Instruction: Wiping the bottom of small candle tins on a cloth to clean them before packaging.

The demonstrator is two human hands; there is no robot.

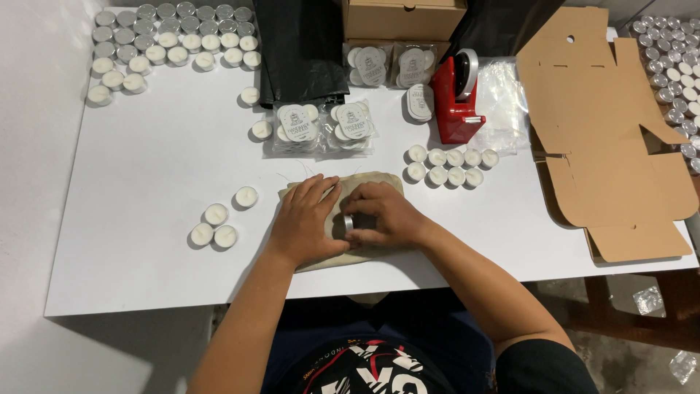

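The right hand pinches a tealight by its rim; the left hand lies flat, released, on a soft cloth pouch. Both sit mid-tabletop. The tealight looks light and dentable. More tealights lie at nine o'clock.

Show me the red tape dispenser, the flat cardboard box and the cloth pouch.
Tape dispenser [453, 109], head view, its red body.
Cardboard box [605, 138], head view, its middle panel.
Pouch [364, 179], head view, its top edge above the hands.
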